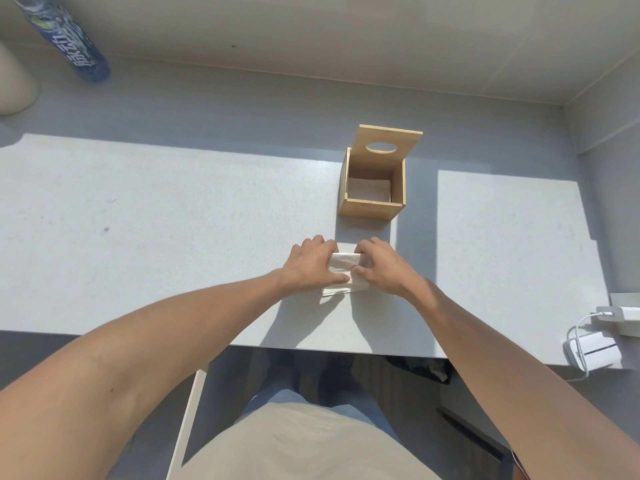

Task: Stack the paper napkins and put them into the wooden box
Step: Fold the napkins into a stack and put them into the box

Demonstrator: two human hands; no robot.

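Note:
A small stack of white paper napkins lies on the grey table near its front edge. My left hand grips the stack's left side and my right hand grips its right side, fingers curled over the far edge. A lower napkin sticks out toward me under the hands. Behind them stands the wooden box, its lid with an oval hole tipped up at the back. White napkins lie in the bottom of the box.
A blue drink bottle lies at the far left by the wall, beside a pale rounded object. A white charger and cable sit at the table's right edge. The wall closes off the right side.

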